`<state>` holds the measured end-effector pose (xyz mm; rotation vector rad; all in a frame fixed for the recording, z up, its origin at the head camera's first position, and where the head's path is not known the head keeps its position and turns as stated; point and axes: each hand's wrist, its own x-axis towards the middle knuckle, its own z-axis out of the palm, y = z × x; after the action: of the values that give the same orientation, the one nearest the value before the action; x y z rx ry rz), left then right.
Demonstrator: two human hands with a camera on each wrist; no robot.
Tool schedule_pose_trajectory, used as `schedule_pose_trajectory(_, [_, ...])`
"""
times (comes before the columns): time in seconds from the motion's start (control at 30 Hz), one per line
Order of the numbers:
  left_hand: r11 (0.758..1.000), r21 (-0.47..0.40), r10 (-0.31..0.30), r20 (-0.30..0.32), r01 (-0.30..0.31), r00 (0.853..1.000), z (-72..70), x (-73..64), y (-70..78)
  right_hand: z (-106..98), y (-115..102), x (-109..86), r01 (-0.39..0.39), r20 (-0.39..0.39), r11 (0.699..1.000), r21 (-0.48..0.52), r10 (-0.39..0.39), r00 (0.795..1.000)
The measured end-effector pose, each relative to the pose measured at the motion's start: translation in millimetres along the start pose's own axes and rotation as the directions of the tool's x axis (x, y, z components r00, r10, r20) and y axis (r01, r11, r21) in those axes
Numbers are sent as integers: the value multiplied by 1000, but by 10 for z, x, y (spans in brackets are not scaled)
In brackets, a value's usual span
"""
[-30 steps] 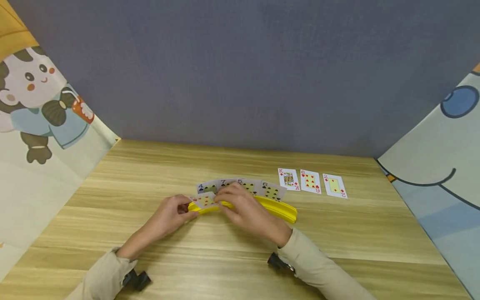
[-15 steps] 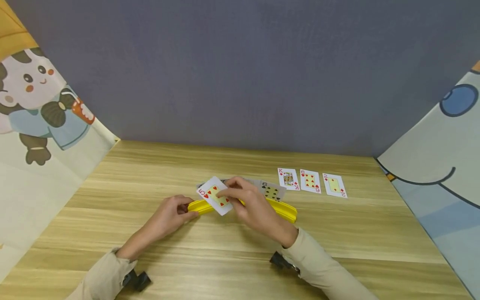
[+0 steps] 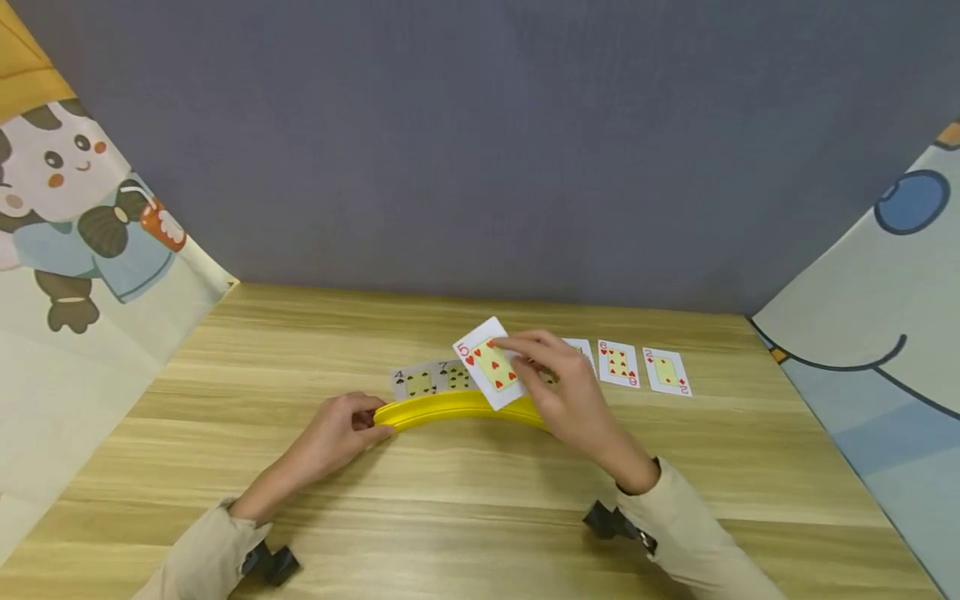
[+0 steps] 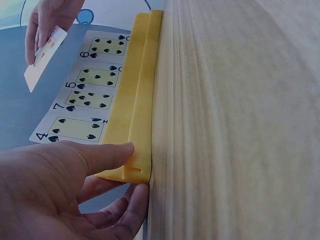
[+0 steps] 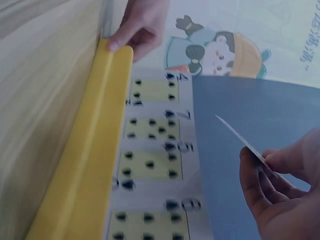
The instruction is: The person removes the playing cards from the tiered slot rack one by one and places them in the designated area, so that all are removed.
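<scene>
While the five of hearts [image 3: 487,367] is pinched above the yellow rack [image 3: 427,408] by the right hand [image 3: 570,387] | the rack's left end is gripped by the left hand [image 3: 337,432] | its right end is hidden in head view

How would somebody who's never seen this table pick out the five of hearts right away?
On the wooden table, find the curved yellow holder. In the head view, the right hand pinches the five of hearts, tilted, over the holder's middle. No other card is in a hand: the black spade cards line the holder, and the other red cards lie flat on the table.
</scene>
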<state>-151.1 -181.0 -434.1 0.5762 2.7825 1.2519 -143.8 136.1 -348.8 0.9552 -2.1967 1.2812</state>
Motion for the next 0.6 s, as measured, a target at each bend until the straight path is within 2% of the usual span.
schedule_pose_trajectory(0.23, [1000,5,4,4,-4,1000,9,2,2,-336,32,-101,-146,-25,987,67,148,989])
schedule_pose_trajectory(0.4, [1000,6,15,3,-15,1000,11,-1,-1,-522,56,-165,-214,-28,977,13,215,976])
schedule_pose_trajectory(0.6, [1000,-2,14,-2,-14,1000,10,-5,2,-695,96,-239,-248,-68,967,-55,244,967])
